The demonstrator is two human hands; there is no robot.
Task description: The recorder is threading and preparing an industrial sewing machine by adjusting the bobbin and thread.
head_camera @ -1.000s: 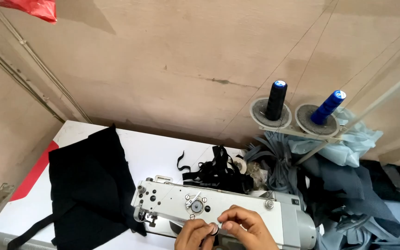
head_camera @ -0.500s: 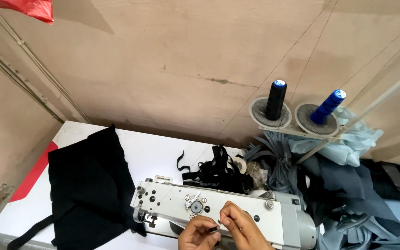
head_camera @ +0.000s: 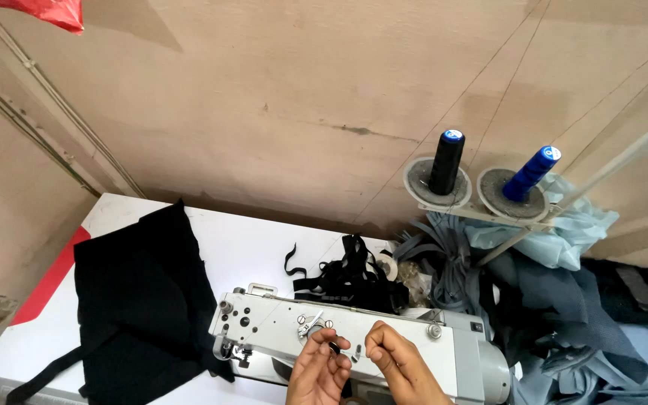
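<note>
From the head view, your left hand [head_camera: 316, 369] and right hand [head_camera: 397, 367] meet over the front of the grey metal sewing machine head [head_camera: 354, 345], at the bottom of the picture. Your left hand pinches a small black piece [head_camera: 334, 346] between fingertips, just below the round silver tension knobs [head_camera: 310, 323]; it is too small to tell whether it is thread, a strip end or a part. Your right hand is curled shut with the fingertips bunched, close beside the left; whether it grips anything, I cannot tell. This looks like fine finger work at the machine's face, threading or feeding a narrow black strip. A further move would call for a steady pinch and a clear line to the guides near the knobs.

Around you on the white worktop [head_camera: 249, 240]: a folded black cloth [head_camera: 140, 307] lies to the left, touching the machine's left end. A tangle of black elastic straps [head_camera: 346, 277] sits just behind the machine. To the right, a heap of grey-blue and light blue fabric [head_camera: 564, 300] crowds the machine's right end. Behind it stand a black thread cone [head_camera: 446, 161] and a blue thread cone [head_camera: 531, 172] on round holders. The straps and heap lie nearest your working space.
</note>
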